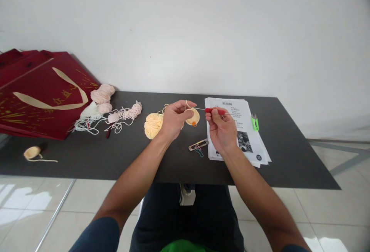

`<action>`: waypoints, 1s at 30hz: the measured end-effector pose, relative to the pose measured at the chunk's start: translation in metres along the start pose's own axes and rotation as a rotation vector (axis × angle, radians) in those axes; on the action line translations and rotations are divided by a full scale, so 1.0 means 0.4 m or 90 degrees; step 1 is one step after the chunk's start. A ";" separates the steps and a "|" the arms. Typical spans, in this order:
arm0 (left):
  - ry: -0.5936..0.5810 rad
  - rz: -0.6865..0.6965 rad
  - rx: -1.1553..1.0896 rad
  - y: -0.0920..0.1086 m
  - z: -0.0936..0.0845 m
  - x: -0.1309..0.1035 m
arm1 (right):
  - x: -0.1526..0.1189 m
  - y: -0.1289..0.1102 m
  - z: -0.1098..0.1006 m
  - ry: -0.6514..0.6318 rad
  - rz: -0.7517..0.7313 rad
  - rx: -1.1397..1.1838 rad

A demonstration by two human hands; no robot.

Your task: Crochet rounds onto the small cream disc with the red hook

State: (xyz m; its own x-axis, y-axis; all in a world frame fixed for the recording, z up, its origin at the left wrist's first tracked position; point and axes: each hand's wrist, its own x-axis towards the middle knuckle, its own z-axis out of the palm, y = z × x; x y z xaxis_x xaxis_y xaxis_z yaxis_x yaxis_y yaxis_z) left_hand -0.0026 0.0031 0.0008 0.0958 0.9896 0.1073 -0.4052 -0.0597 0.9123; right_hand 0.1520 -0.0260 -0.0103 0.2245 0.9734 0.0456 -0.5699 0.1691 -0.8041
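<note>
My left hand (175, 118) is closed around the edge of a small round pale-yellow crochet piece (194, 118), with yarn looped over its index finger. An orange stitch marker (194, 124) hangs from the lower rim of the piece. In my right hand (222, 128) is a crochet hook (214, 111) with a red handle, its metal shaft reaching left to the piece. Whether the hook tip is inside a stitch is too small to tell. Just left of my left hand lies a ball of yellow yarn (153, 125).
Printed sheets (231, 155) lie beneath my right hand, with green thread snips (254, 122) at their right edge. Another pair of snips (198, 144) lies to their left. Pink yarn (103, 93), dark red paper bags (37, 98) and another yellow crochet piece (31, 152) are at left.
</note>
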 end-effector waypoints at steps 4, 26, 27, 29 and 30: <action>0.025 0.047 0.019 -0.003 0.001 0.000 | -0.002 0.006 0.001 0.014 -0.002 -0.007; 0.014 -0.124 -0.208 0.008 0.005 0.009 | -0.063 0.036 0.010 -0.053 -0.259 -0.287; 0.006 -0.138 -0.216 0.012 0.004 0.010 | -0.054 0.036 0.009 -0.048 -0.214 -0.237; -0.006 -0.150 -0.217 0.017 0.002 0.011 | -0.035 0.032 0.008 -0.057 -0.127 -0.122; -0.010 -0.152 -0.212 0.019 0.002 0.010 | -0.026 0.028 0.008 -0.064 -0.087 -0.078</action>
State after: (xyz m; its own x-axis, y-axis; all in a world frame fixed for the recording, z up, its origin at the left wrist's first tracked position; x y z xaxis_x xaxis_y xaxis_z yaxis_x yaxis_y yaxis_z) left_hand -0.0046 0.0067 0.0085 0.2355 0.9682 -0.0840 -0.6420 0.2199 0.7345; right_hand 0.1408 -0.0338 -0.0180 0.2100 0.9543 0.2125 -0.4384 0.2862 -0.8520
